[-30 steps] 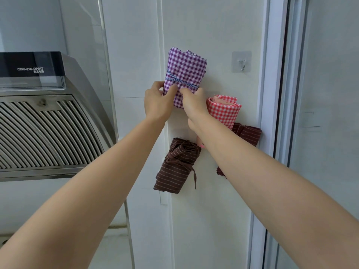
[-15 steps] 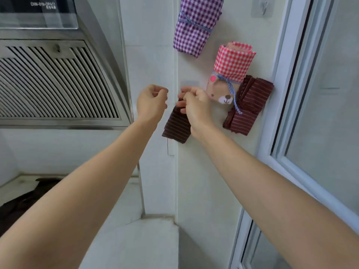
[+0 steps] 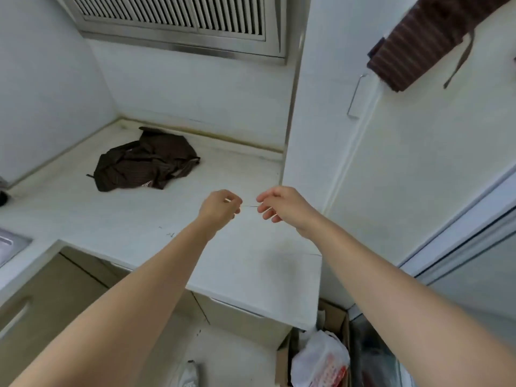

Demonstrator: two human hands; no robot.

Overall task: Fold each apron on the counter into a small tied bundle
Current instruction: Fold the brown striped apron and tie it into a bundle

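A crumpled dark brown striped apron (image 3: 148,160) lies loose on the white counter (image 3: 83,216), near the back wall. My left hand (image 3: 219,208) and my right hand (image 3: 282,208) hover side by side over the counter, to the right of and nearer than the apron, touching no cloth. A thin thread (image 3: 249,206) runs between them; each hand pinches one end with thumb and fingertips. A tied brown striped bundle (image 3: 424,37) hangs on the wall at the top right, its strap dangling.
A steel range hood (image 3: 181,20) overhangs the counter's back. A sink edge (image 3: 11,244) shows at the far left. Below the counter's right end stands a cardboard box (image 3: 339,317) with a plastic bag (image 3: 321,358). A sliding door frame (image 3: 460,219) is on the right.
My hands let go of the purple checked bundle on the wall and dropped over the counter. My view tilted down, so the loose apron on the counter came into sight.
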